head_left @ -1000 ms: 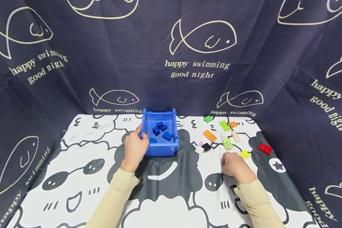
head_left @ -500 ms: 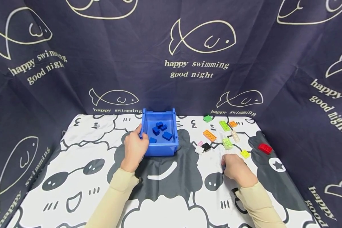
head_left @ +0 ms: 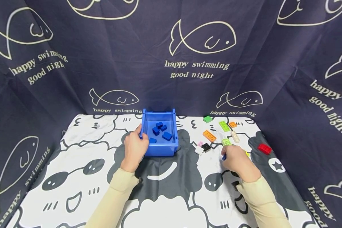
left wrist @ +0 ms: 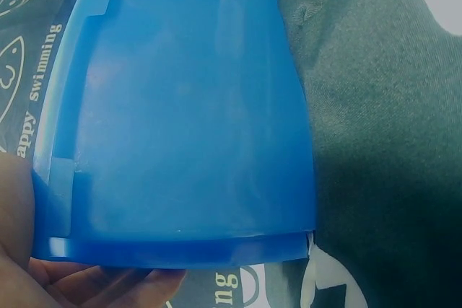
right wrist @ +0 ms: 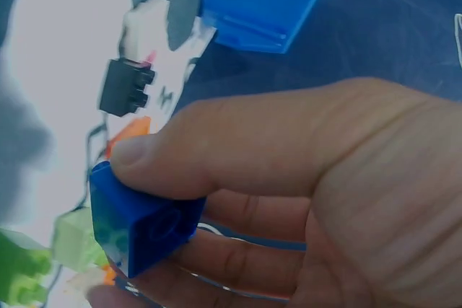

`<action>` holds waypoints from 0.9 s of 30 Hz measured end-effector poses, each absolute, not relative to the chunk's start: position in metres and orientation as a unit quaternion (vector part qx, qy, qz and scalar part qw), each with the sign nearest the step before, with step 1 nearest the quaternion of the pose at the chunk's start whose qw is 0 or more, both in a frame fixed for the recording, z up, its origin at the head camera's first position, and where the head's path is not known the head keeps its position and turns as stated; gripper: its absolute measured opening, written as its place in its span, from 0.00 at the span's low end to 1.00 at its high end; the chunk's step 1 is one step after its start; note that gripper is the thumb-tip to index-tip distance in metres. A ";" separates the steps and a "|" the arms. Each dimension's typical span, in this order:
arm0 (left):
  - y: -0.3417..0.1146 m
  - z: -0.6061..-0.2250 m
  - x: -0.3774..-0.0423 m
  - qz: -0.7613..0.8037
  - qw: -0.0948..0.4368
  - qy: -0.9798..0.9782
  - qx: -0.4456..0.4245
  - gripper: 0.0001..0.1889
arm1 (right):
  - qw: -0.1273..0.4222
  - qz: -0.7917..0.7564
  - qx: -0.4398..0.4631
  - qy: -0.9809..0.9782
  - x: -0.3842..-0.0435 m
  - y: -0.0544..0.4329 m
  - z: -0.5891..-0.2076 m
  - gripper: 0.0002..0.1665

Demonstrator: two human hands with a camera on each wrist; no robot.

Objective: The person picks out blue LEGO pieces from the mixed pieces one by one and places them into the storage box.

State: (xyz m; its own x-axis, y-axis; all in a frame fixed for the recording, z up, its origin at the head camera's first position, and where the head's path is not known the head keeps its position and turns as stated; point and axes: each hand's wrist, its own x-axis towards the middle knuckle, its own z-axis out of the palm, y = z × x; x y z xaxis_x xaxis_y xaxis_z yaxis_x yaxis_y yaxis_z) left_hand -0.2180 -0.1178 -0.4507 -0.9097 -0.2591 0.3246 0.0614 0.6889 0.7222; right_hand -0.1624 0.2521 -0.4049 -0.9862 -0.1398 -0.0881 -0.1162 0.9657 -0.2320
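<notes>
A blue bin point(head_left: 161, 150) stands near the back wall with several dark blue bricks point(head_left: 156, 130) on its floor. My left hand point(head_left: 135, 147) grips the bin's left side, thumb by the rim; in the left wrist view its fingers point(left wrist: 148, 290) reach along the blue side. To the right, my right hand point(head_left: 237, 161) pinches a blue toy brick point(right wrist: 141, 221) between thumb and fingers, and its hollow underside shows in the right wrist view. That hand overlaps a light green brick point(head_left: 225, 142) and mostly hides a yellow brick point(head_left: 247, 153) in the head view.
Loose bricks lie about the right side: white point(head_left: 199, 150), black point(head_left: 206, 147), pink point(head_left: 200, 143), orange point(head_left: 209, 136), lime point(head_left: 224, 126), green point(head_left: 207, 119), beige point(head_left: 235, 136) and red point(head_left: 264, 148). A dark fish-print curtain point(head_left: 202, 88) rises behind the patterned cloth point(head_left: 82, 177).
My right hand has moved a little away from me, and the blue brick in its fingers now shows in the head view. The left hand and bin have stayed in place.
</notes>
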 end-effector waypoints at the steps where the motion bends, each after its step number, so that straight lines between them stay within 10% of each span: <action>1: -0.118 -0.451 -0.218 -0.391 0.204 -0.896 0.056 0.26 | 0.051 -0.112 -0.066 0.990 -0.163 0.252 -0.402 0.15; 27: -0.118 -0.451 -0.216 -0.397 0.197 -0.895 0.057 0.27 | -0.066 -0.137 -0.123 0.981 -0.195 0.233 -0.313 0.17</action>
